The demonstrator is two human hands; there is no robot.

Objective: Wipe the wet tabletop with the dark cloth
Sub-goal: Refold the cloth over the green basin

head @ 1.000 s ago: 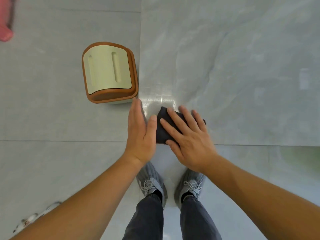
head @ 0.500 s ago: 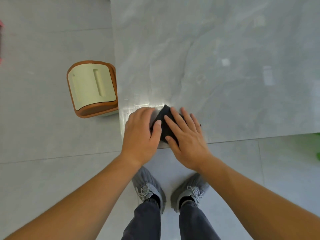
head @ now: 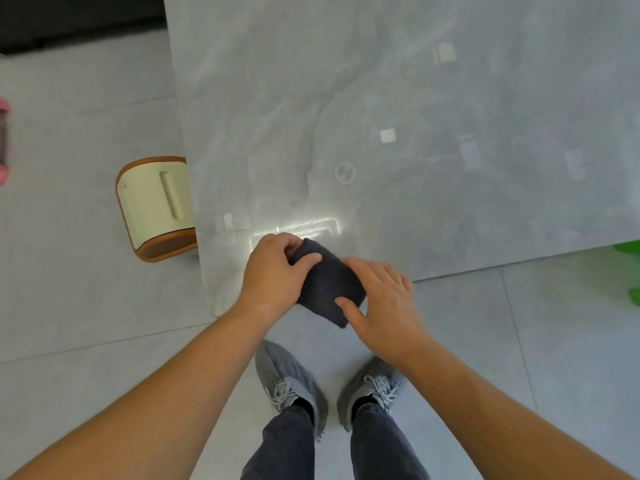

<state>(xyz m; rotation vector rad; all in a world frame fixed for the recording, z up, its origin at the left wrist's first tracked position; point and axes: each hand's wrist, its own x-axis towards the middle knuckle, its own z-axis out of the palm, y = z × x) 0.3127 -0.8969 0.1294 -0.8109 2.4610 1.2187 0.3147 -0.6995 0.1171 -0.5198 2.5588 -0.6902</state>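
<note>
**Currently: folded cloth at the table's near edge, risks noted**

Item: dark cloth, folded into a thick pad, lying at the near-left corner of the tabletop with its near end hanging past the edge over the floor.

Left hand: fingers curled, pinching the cloth's far end between thumb and fingers.

Right hand: spread wide and flat, palm down, thumb pressing the cloth's near corner; it grips nothing.

Surroundings: a cream and brown bin stands on the floor just beside the table's left edge; grey shoes directly below the overhang.

Risks, as judged:
- Overhanging cloth may slip off toward the shoes if either hand lets go.
- Thick fold probably meets little of the surface, so wet streaks may remain.
- Glare near the hands makes wet patches hard to read; some may be missed.
- Water pushed left could drip beside the bin.
</note>
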